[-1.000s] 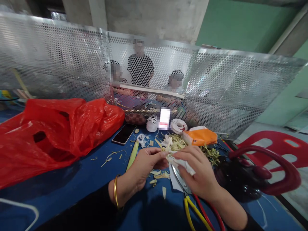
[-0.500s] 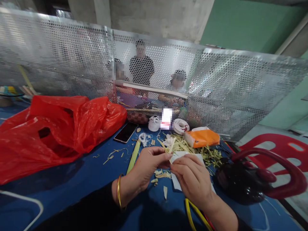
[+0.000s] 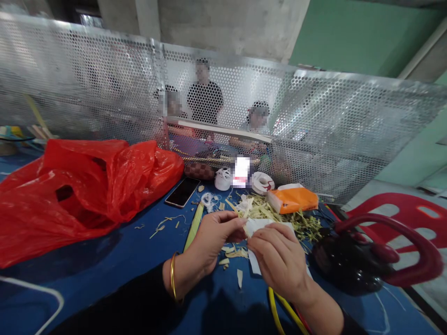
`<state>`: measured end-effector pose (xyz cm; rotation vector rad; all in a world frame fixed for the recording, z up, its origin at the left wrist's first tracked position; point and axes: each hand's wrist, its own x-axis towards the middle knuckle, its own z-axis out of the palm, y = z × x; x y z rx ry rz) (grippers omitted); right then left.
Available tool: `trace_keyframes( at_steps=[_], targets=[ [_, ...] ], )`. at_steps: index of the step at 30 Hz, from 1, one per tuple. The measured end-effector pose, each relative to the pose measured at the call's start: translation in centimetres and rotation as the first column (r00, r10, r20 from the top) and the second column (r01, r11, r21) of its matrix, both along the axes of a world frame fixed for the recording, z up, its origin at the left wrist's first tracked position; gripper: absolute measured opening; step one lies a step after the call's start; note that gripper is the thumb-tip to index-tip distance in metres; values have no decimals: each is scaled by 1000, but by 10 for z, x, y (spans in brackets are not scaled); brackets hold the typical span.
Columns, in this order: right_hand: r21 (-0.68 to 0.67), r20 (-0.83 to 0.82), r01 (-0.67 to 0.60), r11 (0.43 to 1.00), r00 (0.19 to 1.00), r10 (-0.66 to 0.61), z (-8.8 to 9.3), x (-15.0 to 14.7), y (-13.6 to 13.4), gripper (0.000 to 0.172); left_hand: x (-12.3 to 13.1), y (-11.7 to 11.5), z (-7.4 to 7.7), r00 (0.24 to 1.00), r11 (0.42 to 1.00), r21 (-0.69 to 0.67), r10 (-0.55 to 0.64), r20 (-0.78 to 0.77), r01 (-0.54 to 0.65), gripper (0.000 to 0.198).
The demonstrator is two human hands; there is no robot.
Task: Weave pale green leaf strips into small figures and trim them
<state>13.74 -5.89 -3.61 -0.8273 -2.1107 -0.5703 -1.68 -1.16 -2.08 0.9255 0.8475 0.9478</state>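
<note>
On paper point(image 3: 271, 226), hands point(image 3: 213, 237) point(image 3: 279, 260) fingertip to fingertip

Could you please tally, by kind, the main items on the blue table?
Red plastic bag: 1
Phone: 1
Orange pack: 1
White rolls: 2
Black bag: 1
Yellow-handled tool: 1
White paper, pinched by left hand and right hand: 1
Total: 8

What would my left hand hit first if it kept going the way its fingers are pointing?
Your left hand points to the right, and its fingertips are at the edge of the white paper, so it meets that first. The fingers of your right hand come just behind, though the depth is hard to judge.
</note>
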Motion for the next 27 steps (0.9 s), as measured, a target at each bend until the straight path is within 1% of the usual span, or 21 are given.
trace_keyframes(
  at_steps=[3, 7, 10, 13, 16, 21, 27],
  targets=[
    [1, -77, 122, 993, 990, -121, 5, -3, -1, 11, -3, 1, 5, 1000, 998, -54, -7, 23, 8, 20],
    [1, -108, 239, 971, 965, -238, 8, -7, -3, 8, -4, 0, 9, 999, 996, -92, -1, 47, 5, 19],
    [79, -119, 319, 944, 944, -309, 3, -9, -4, 8, -2, -2, 7, 999, 994, -108, 22, 45, -17, 16],
    [181, -11, 296, 938, 954, -299, -6, -9, -4, 15, 1, -4, 3, 996, 992, -121, 29, 79, -19, 15],
    [208, 81, 257, 944, 957, -278, -12, -8, -4, 18, 4, -7, -1, 996, 990, -144, 20, 91, -7, 15],
    [247, 71, 255, 935, 957, -280, -13, -7, -4, 18, 6, -8, -2, 994, 988, -152, -1, 105, 17, 15],
    [187, 22, 255, 949, 964, -263, -18, -5, -4, 14, 7, -8, -3, 997, 991, -135, -8, 81, 19, 20]
  ],
)
